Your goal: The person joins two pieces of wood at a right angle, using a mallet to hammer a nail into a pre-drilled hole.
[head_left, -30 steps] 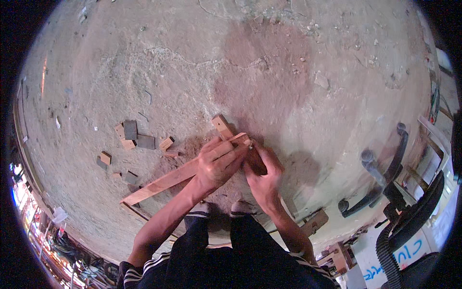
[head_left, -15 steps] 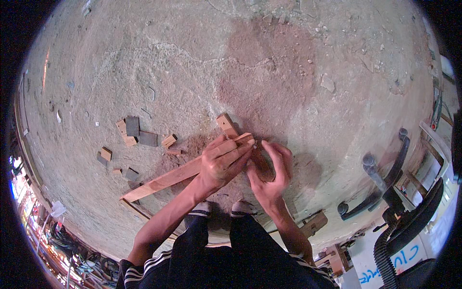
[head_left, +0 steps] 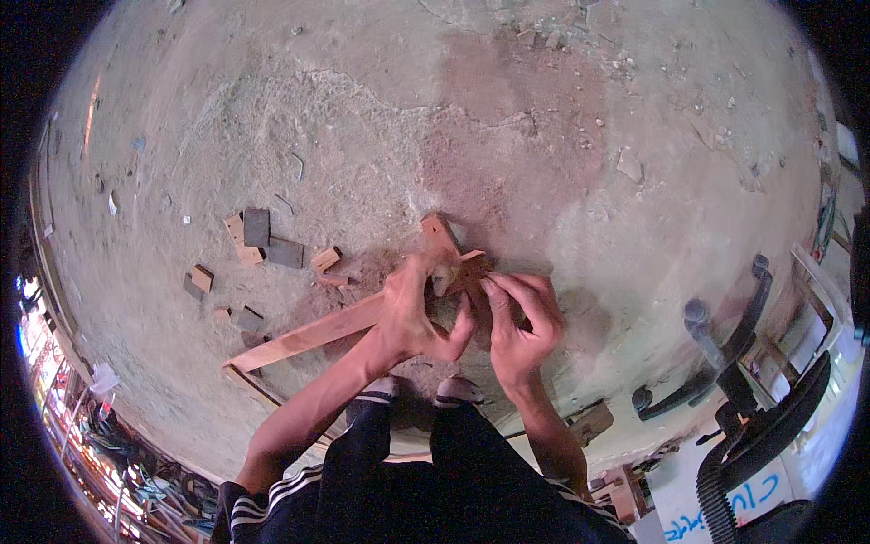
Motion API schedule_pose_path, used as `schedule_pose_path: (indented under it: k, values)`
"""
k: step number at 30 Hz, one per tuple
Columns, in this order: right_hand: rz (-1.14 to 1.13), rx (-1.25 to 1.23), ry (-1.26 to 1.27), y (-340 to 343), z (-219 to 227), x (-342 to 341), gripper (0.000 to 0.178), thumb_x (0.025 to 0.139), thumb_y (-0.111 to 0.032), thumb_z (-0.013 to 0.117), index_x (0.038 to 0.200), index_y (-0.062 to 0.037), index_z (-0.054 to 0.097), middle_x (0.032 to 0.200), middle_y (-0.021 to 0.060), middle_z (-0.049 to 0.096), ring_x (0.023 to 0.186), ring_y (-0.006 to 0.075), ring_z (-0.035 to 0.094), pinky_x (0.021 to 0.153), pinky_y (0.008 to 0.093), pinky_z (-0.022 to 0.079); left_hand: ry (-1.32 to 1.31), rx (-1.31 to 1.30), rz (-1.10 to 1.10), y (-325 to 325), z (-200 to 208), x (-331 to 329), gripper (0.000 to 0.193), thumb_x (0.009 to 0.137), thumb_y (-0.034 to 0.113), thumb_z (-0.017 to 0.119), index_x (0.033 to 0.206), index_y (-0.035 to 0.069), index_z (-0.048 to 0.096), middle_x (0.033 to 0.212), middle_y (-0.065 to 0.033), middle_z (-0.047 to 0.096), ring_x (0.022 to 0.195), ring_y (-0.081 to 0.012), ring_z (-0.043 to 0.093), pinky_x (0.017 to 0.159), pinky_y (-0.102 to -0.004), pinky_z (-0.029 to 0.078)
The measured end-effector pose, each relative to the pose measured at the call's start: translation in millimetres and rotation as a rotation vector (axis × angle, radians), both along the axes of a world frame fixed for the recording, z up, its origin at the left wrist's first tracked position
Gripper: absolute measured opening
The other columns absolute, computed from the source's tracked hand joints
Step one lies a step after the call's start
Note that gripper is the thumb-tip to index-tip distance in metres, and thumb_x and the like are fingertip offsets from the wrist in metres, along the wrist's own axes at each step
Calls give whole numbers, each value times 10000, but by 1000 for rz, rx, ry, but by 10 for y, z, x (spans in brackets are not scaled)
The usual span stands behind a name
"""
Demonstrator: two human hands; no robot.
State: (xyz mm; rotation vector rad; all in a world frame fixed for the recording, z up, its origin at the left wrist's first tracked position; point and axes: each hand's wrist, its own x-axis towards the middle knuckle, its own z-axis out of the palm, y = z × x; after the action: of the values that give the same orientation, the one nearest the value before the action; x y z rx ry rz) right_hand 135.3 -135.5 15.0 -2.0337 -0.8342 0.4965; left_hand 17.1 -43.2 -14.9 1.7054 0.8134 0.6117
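Timber [head_left: 313, 334], straight-edged and reddish, touches the left hand [head_left: 410, 313].

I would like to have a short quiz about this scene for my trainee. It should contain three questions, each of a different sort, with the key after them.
1. Multiple choice. Where do the small blocks lie?
A. On the person's lap
B. On the floor, toward the person's left
C. Between the person's feet

2. True or false. The left hand is over the long wooden bar.

3. Short answer. Which of the person's own hands is nearer to the dark wheeled base?

Key: 1. B. 2. True. 3. The right hand.
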Motion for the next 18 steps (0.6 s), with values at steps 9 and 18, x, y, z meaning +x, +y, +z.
schedule_pose_path:
  k: [9, 18]
  values:
    - [3, -43, 5, 19, 33, 19, 125, 838, 1, 769, 960, -14, 745, 914, 91, 691, 834, 225, 654, 731, 343, 513, 58, 223, -145, 122, -43, 73, 530, 640, 69, 787, 1144, 24, 631, 878, -83, 584, 764, -262, 588, 682, -374, 447]
    - [-12, -109, 160, 1, 72, 109, 166, 803, -30, 813, 965, -28, 778, 877, 54, 637, 808, 163, 595, 678, 289, 454, 20, 241, -200, 116, -92, 46, 391, 705, 59, 813, 1085, 27, 724, 912, -62, 661, 802, -239, 627, 687, -370, 464]
